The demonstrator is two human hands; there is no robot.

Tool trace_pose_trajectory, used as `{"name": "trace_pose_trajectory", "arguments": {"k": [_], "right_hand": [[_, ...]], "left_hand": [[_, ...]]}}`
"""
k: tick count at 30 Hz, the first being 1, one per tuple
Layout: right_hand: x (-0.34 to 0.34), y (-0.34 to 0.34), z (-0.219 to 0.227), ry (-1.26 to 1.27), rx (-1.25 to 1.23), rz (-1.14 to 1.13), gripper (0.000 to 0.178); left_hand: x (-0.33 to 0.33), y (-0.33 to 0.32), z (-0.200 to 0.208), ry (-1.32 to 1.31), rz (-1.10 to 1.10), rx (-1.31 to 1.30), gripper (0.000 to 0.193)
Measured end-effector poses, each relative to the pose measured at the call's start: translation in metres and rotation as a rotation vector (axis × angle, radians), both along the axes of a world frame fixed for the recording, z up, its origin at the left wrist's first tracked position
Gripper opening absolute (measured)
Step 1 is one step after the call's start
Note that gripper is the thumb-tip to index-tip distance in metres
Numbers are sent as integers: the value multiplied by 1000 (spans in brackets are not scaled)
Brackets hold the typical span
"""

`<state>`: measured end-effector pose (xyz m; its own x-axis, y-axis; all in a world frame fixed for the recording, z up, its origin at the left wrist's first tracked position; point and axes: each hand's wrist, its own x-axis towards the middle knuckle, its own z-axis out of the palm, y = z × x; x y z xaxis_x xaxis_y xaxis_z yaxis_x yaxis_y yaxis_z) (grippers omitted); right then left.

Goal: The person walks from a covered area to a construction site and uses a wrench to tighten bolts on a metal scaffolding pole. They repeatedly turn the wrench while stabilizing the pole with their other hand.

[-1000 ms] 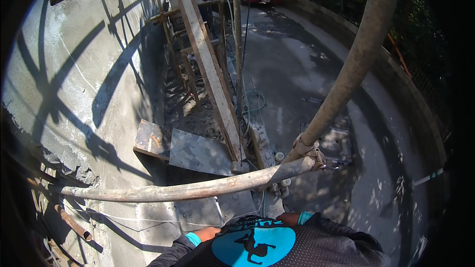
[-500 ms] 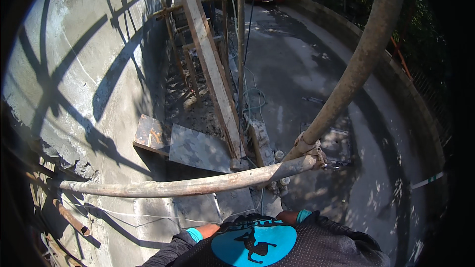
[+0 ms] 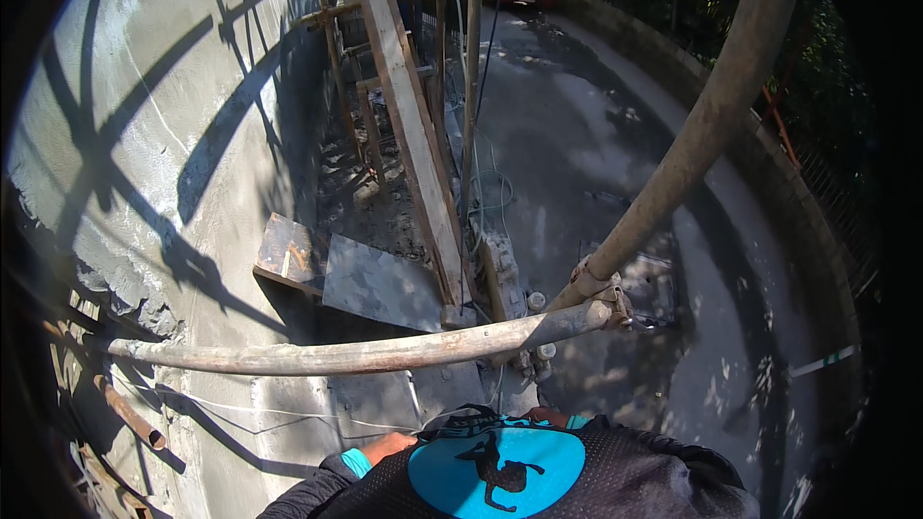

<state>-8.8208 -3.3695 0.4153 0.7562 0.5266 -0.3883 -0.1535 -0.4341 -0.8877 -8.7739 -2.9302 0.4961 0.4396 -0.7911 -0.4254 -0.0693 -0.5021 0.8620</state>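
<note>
"how do the fingers stand?"
"i can't tell from here: the dark shirt (image 3: 606,466) hides them on the left hand (image 3: 390,446) and right hand (image 3: 549,416) alike."
"and the horizontal pipe (image 3: 356,358)?"
"i see it ahead of both hands, its right end clamped beside the slanted pipe (image 3: 694,149)."

a weathered pipe (image 3: 317,358) crosses in front of the dark shirt (image 3: 630,471).

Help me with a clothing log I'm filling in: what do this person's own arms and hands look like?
The long sleeves are black or very dark grey, ending in bright turquoise cuffs at the wrists. The left hand and right hand are bare, each only partly visible.
</note>
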Motion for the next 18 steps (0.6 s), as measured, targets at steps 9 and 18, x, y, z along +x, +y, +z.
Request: {"name": "trace_pose_trajectory", "arguments": {"k": [9, 18], "right_hand": [[-1, -34, 111, 241, -224, -30, 35], [60, 3, 105, -149, -72, 362, 43]], "left_hand": [[9, -38, 14, -138, -3, -119, 34], [-56, 0, 9, -234, 268, -94, 31]]}}
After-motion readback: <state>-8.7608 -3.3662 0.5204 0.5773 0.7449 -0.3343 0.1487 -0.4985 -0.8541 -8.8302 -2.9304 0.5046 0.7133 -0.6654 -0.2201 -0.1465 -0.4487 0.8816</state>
